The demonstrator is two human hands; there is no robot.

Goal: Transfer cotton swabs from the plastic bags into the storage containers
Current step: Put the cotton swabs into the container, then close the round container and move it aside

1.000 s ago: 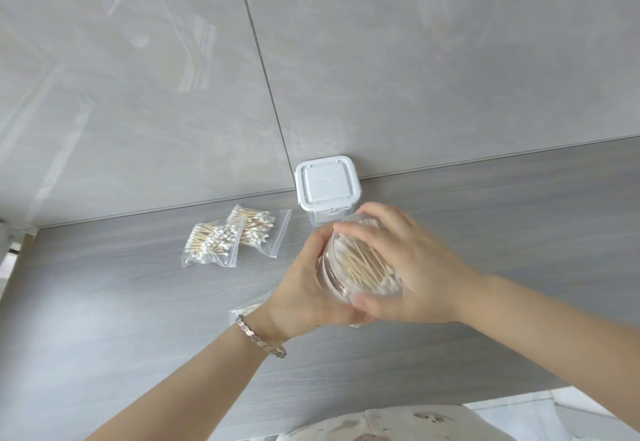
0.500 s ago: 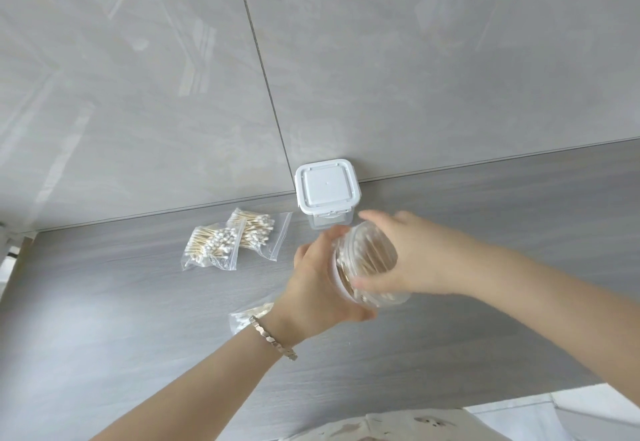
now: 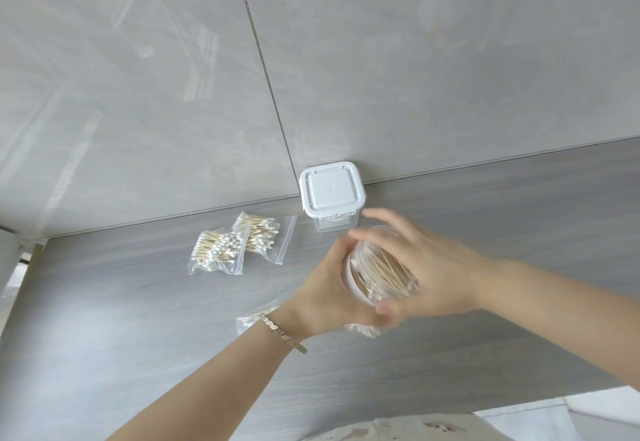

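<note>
A clear round jar (image 3: 382, 272) full of wooden-stemmed cotton swabs is held tilted above the grey counter (image 3: 138, 319). My left hand (image 3: 329, 296) grips its left end, where a whitish lid sits. My right hand (image 3: 426, 270) curls over the jar's body from the right, thumb underneath. Two clear zip bags of cotton swabs (image 3: 239, 246) lie side by side on the counter to the left. Another bag (image 3: 251, 319) peeks out from under my left wrist. A square clear container with a white clip lid (image 3: 331, 196) stands shut against the wall.
The grey tiled wall (image 3: 346, 59) rises right behind the counter. A patterned cloth (image 3: 398, 432) shows at the bottom edge, past the counter's front edge. Bare counter stretches to the right and to the near left.
Both hands have turned the jar, tilting it further and shifting it slightly left. My right-hand fingers have spread wider over it. The bags and square container have not moved.
</note>
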